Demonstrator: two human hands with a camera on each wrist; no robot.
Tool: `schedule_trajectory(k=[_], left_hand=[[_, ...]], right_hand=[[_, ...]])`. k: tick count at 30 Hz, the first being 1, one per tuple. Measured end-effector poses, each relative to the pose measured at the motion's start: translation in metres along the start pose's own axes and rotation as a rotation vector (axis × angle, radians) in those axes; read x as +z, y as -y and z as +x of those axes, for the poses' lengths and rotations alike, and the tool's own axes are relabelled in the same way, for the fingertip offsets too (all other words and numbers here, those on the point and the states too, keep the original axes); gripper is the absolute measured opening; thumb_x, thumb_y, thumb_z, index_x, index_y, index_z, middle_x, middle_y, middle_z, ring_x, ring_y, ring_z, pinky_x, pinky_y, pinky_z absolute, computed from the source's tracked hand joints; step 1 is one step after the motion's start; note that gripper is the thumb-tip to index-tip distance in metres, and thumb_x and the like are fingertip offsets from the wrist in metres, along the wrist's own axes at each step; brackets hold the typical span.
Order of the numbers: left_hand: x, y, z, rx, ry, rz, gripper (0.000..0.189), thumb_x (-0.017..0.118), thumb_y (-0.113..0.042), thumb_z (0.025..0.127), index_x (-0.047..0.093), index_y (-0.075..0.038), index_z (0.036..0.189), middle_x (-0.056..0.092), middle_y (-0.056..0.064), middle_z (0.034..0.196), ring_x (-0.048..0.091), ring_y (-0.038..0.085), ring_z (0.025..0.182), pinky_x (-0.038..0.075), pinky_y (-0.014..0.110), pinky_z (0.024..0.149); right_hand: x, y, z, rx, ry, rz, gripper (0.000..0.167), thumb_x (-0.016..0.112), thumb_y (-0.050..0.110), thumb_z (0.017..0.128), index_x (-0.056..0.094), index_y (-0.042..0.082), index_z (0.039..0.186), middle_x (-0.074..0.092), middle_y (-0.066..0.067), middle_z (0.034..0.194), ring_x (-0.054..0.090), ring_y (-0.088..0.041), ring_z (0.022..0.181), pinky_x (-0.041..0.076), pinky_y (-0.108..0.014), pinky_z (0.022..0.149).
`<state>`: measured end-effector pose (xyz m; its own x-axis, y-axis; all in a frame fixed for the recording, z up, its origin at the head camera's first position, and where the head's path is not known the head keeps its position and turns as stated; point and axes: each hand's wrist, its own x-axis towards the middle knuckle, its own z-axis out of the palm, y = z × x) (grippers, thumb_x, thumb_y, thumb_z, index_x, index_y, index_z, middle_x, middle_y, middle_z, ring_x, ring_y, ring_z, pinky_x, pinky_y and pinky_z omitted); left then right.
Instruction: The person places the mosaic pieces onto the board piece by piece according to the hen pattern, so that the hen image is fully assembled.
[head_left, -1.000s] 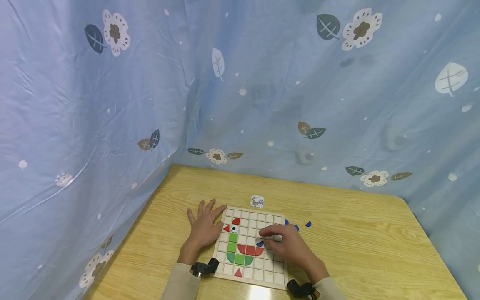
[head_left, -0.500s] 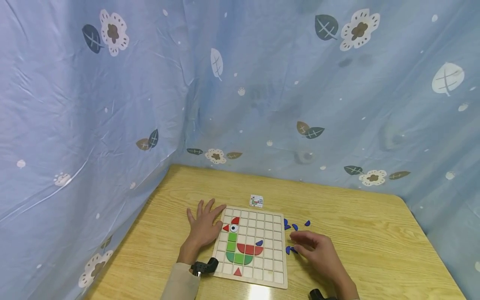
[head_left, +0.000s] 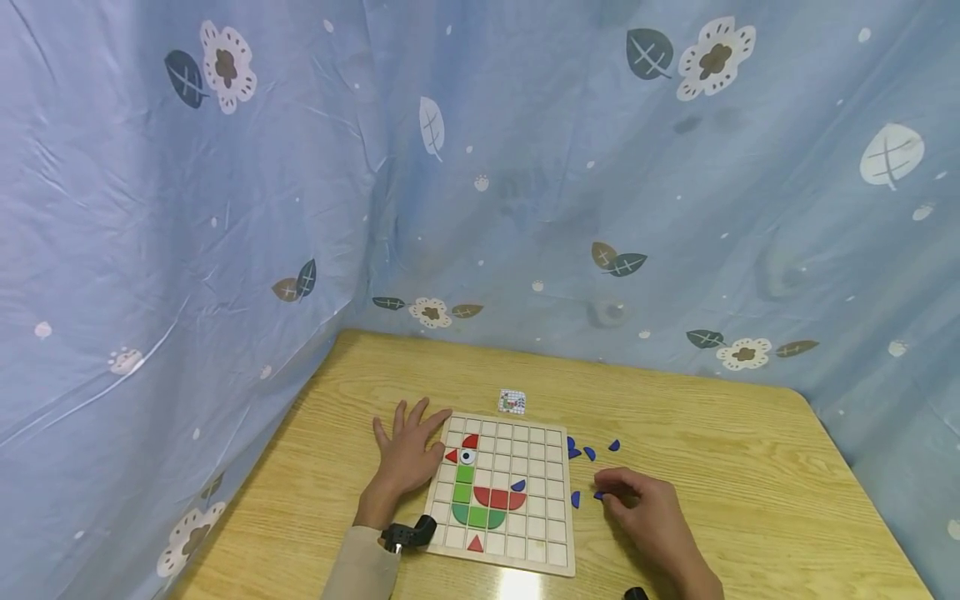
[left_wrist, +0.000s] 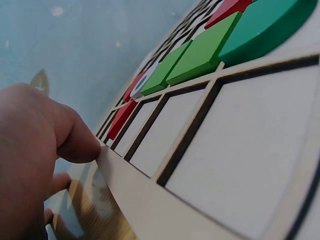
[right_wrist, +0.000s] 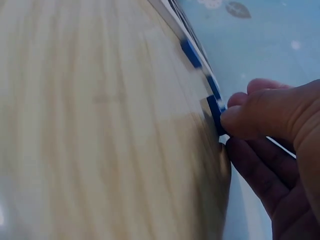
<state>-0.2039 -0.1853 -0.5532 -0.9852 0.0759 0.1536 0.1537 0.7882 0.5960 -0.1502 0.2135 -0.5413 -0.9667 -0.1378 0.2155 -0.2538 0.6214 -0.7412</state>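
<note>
Across the lower part of the frame, a wooden worktop (head_left: 750, 467) carries a gridded board (head_left: 556, 530) at bottom centre. The left hand (head_left: 407, 457), grip spread wide, touches the board's left edge; at lower right, the right hand's (head_left: 654, 512) grip pinches a blue piece (head_left: 598, 496) near other blue pieces (head_left: 590, 454).

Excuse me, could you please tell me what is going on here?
A person is working at a grid board. Their left hand touches its left edge; their right hand is at a loose blue piece beside it, grip unclear. Red pieces, green pieces, an eye piece and one placed blue piece are on the board; other blue pieces lie to its right.
</note>
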Motion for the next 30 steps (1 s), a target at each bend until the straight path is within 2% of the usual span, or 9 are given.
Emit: schedule_trajectory(k=[5, 8, 14, 17, 20, 25, 30], left_hand=[[0.000, 0.001, -0.001, -0.002, 0.000, 0.003, 0.056, 0.063, -0.015, 0.097, 0.066, -0.022, 0.153, 0.041, 0.020, 0.173, 0.016, 0.056, 0.166, -0.010, 0.089, 0.120], [0.001, 0.001, -0.001, -0.005, 0.002, 0.006, 0.056, 0.063, -0.015, 0.097, 0.066, -0.022, 0.153, 0.041, 0.020, 0.173, 0.015, 0.056, 0.166, -0.011, 0.088, 0.120], [0.000, 0.000, -0.001, -0.008, 0.008, 0.000, 0.057, 0.063, -0.015, 0.097, 0.065, -0.022, 0.153, 0.040, 0.020, 0.174, 0.014, 0.056, 0.166, -0.012, 0.088, 0.120], [-0.001, 0.000, 0.000, -0.006, 0.010, 0.001, 0.057, 0.063, -0.015, 0.097, 0.065, -0.022, 0.153, 0.040, 0.020, 0.174, 0.014, 0.056, 0.166, -0.012, 0.088, 0.120], [-0.001, 0.000, 0.000, 0.001, -0.007, 0.000, 0.056, 0.063, -0.016, 0.097, 0.065, -0.022, 0.153, 0.041, 0.021, 0.173, 0.015, 0.056, 0.166, -0.012, 0.088, 0.120], [0.001, 0.001, 0.000, 0.025, -0.038, -0.011, 0.056, 0.063, -0.017, 0.094, 0.067, -0.019, 0.150, 0.044, 0.024, 0.170, 0.017, 0.059, 0.163, -0.011, 0.089, 0.119], [0.001, -0.001, 0.000, 0.002, -0.013, 0.008, 0.056, 0.065, -0.017, 0.096, 0.066, -0.021, 0.152, 0.042, 0.022, 0.172, 0.016, 0.057, 0.165, -0.011, 0.088, 0.120]], right_hand=[[-0.012, -0.009, -0.006, 0.011, -0.087, -0.084, 0.034, 0.086, -0.008, 0.085, 0.083, 0.016, 0.108, 0.084, 0.009, 0.102, 0.077, -0.002, 0.094, 0.063, -0.021, 0.083], [-0.017, -0.010, -0.011, 0.022, -0.108, -0.126, 0.032, 0.088, -0.006, 0.085, 0.083, 0.016, 0.107, 0.084, 0.008, 0.102, 0.078, -0.002, 0.093, 0.063, -0.020, 0.082], [-0.021, -0.002, -0.022, 0.122, -0.063, -0.148, 0.025, 0.089, 0.001, 0.087, 0.084, 0.016, 0.107, 0.084, 0.005, 0.102, 0.079, -0.006, 0.091, 0.063, -0.021, 0.080], [-0.018, 0.006, -0.026, 0.178, -0.037, -0.111, 0.024, 0.087, 0.000, 0.088, 0.084, 0.016, 0.105, 0.084, 0.004, 0.101, 0.078, -0.004, 0.088, 0.063, -0.020, 0.077], [-0.014, 0.012, -0.027, 0.190, -0.019, -0.051, 0.025, 0.087, -0.002, 0.087, 0.084, 0.017, 0.104, 0.084, 0.005, 0.099, 0.076, 0.000, 0.086, 0.063, -0.020, 0.076], [-0.012, 0.014, -0.022, 0.124, -0.024, -0.021, 0.029, 0.086, -0.006, 0.086, 0.084, 0.016, 0.105, 0.084, 0.005, 0.100, 0.077, 0.000, 0.089, 0.064, -0.021, 0.077], [-0.014, 0.007, -0.014, 0.041, -0.033, -0.038, 0.035, 0.087, -0.007, 0.084, 0.084, 0.015, 0.110, 0.085, 0.005, 0.107, 0.077, -0.002, 0.098, 0.065, -0.021, 0.084]])
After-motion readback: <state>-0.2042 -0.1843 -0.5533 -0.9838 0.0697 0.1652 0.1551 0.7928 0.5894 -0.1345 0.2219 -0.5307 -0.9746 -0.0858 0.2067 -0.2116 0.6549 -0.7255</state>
